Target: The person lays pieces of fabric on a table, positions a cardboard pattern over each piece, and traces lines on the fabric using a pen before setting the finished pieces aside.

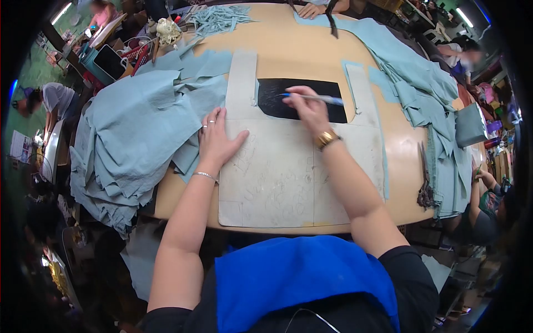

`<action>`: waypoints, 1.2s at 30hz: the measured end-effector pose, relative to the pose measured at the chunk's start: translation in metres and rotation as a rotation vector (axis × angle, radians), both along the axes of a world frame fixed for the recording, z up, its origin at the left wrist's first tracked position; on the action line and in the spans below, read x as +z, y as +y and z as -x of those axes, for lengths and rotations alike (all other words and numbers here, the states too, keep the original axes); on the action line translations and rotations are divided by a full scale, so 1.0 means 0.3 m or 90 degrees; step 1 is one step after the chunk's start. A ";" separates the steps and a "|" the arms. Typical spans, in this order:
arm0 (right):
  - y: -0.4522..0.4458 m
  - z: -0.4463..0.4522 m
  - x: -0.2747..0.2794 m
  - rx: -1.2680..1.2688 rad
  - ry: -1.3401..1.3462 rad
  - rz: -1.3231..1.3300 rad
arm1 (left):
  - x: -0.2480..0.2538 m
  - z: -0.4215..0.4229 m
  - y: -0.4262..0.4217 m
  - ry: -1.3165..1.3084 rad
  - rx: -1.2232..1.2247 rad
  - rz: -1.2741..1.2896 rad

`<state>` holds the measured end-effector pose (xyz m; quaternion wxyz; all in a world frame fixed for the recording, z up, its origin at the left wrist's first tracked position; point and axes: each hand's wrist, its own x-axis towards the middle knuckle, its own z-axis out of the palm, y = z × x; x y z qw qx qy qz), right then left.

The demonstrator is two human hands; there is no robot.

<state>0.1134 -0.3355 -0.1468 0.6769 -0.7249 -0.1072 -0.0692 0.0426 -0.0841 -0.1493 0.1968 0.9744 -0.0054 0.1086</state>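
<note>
A large off-white pattern board [272,172] with two upright arms lies on the table, light blue fabric showing along its edges. Between the arms is a black panel [302,114] with one slanted corner and faint pale marks on its left part. My right hand [311,111], with a gold watch at the wrist, is above the panel, fingers closed round a blue-and-white pen [332,100]. The pen's blue end points left; whether it touches the panel I cannot tell. My left hand [215,139] lies flat with fingers spread on the board's left edge, beside the fabric.
Light blue fabric pieces [127,122] are heaped at the left, with more fabric [422,83] along the right. Dark-handled scissors [425,177] lie at the right. Fabric strips [222,19] sit at the far left. Another person's hand [312,10] rests at the far edge.
</note>
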 end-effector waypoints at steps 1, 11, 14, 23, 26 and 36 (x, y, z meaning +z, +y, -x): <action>-0.083 0.043 0.009 -0.001 -0.011 -0.061 | 0.003 0.004 0.002 0.002 -0.005 0.007; -0.785 0.512 -0.034 -0.408 0.159 0.343 | -0.018 0.015 0.004 -0.015 -0.088 -0.092; -0.809 0.519 0.034 -0.387 0.209 0.139 | -0.039 0.018 -0.004 -0.039 -0.035 -0.102; -0.925 0.671 0.253 -0.451 -0.019 0.105 | -0.072 0.052 -0.024 -0.031 0.080 -0.128; -1.151 0.757 0.269 -0.510 -0.049 -0.134 | -0.099 0.073 -0.029 -0.065 0.094 -0.139; -1.315 0.754 0.084 -0.691 -0.309 -0.130 | 0.028 0.108 -0.063 0.070 0.107 -0.004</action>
